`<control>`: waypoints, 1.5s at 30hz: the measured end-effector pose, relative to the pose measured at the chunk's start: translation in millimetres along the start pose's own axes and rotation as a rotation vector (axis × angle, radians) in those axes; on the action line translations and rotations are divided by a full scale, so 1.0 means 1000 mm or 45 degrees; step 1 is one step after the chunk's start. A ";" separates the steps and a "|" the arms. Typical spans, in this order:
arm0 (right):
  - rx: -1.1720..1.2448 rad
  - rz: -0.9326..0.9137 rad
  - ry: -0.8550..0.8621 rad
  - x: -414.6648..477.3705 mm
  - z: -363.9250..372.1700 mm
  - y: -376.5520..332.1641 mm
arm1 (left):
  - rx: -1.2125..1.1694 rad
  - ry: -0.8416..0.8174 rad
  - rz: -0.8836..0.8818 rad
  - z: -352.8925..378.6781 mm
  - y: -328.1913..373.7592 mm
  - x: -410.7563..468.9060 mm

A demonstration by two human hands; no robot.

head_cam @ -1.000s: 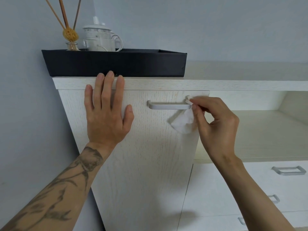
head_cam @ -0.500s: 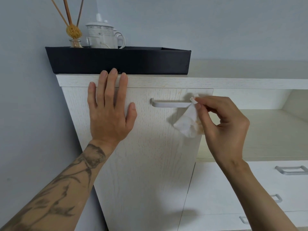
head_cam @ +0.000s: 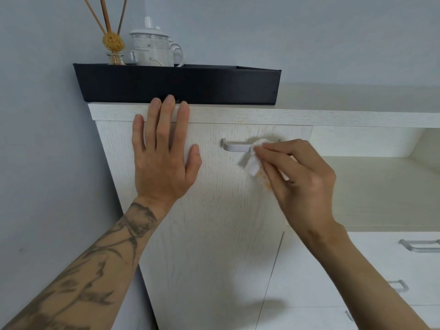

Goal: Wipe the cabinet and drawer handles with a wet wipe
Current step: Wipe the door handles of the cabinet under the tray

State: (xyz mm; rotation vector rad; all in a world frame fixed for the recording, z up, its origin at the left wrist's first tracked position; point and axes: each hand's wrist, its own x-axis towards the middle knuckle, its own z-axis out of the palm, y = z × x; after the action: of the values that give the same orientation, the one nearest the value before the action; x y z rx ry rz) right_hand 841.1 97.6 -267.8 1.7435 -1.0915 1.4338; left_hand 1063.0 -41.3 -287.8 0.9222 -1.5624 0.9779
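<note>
A silver bar handle (head_cam: 235, 146) runs across the top of a white wood-grain cabinet door (head_cam: 214, 222). My right hand (head_cam: 300, 177) pinches a crumpled white wet wipe (head_cam: 253, 163) wrapped over the handle's right half, hiding that end. My left hand (head_cam: 164, 158) lies flat on the door left of the handle, fingers spread, fingertips reaching the cabinet's top edge.
A black tray (head_cam: 181, 85) sits on the cabinet top, holding a reed diffuser (head_cam: 114, 44) and a white lidded mug (head_cam: 154, 48). An open shelf (head_cam: 381, 186) lies to the right. Below it are drawers with silver handles (head_cam: 419, 246), (head_cam: 400, 285).
My right hand has slid the wipe leftward from the handle's right end onto the bar. The left hand stays pressed on the door.
</note>
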 end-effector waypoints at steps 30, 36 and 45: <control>0.066 0.291 -0.187 0.015 -0.026 0.008 | 0.082 -0.133 -0.051 -0.017 0.008 0.005; 0.111 0.483 -0.513 0.043 -0.041 -0.001 | -0.005 -0.507 -0.067 -0.065 0.013 0.020; 0.218 0.741 -0.870 0.157 -0.087 -0.030 | -0.241 -1.373 -0.290 -0.187 0.009 0.141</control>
State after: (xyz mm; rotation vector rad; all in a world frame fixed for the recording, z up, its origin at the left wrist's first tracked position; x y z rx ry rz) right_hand 838.1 154.2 -95.2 2.2336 -2.0144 1.2827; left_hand 1096.5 123.5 -124.1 1.5739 -2.2847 0.0983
